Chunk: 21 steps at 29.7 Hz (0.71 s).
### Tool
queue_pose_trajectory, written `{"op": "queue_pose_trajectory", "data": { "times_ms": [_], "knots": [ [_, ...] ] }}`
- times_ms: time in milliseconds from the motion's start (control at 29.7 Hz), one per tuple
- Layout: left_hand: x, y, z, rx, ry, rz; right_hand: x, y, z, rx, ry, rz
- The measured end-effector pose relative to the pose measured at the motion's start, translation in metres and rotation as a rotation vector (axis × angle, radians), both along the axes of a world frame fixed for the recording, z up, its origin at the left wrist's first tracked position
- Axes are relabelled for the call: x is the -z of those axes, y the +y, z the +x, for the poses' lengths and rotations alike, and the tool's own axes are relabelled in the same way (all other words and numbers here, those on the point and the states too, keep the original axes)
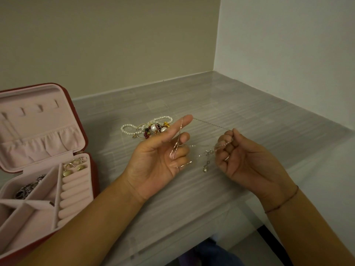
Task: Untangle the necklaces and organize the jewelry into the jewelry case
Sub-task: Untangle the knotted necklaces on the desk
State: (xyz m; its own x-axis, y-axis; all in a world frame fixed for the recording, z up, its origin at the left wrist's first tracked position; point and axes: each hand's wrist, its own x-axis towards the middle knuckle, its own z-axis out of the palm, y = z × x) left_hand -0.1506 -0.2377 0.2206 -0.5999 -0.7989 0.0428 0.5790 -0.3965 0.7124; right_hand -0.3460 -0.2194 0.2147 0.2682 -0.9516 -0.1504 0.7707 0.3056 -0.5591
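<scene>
Closest to the camera, both forearms come in from the bottom, palms turned up over the grey table (249, 112). From my end, the left hand (159, 156) has its index finger stuck out with the tangled necklaces (175, 149) draped over it, and the other fingers are curled in around the loops. The right hand (247, 160) is curled too, fingertips pinching the same tangle, with one thin strand pulled taut between the two hands. A small pendant (205, 168) dangles between them. It's too blurry to say if it touches the table.

Off to the left the jewelry case (38, 93) sits open, pink inside, with earrings (74, 166) at the top of the ring rolls and a dark sparkly piece (28, 187) in the compartment beside them. Farther back, a pile of pearl and bead bracelets (151, 128) lies on the table behind the left hand.
</scene>
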Motion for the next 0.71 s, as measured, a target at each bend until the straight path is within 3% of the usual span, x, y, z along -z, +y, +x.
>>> {"op": "queue_pose_trajectory", "data": {
  "times_ms": [269, 539, 707],
  "knots": [
    [-0.002, 0.001, -0.002, -0.105, -0.084, 0.011, 0.003, 0.004, 0.006, -0.006, 0.199, -0.041],
    [-0.001, 0.007, -0.005, -0.049, -0.466, -0.124, -0.005, 0.009, -0.004, -0.024, 0.284, -0.186],
    [0.0, 0.013, -0.011, -0.133, -0.739, -0.186, -0.005, 0.012, -0.004, -0.008, 0.4, -0.239]
  ]
}}
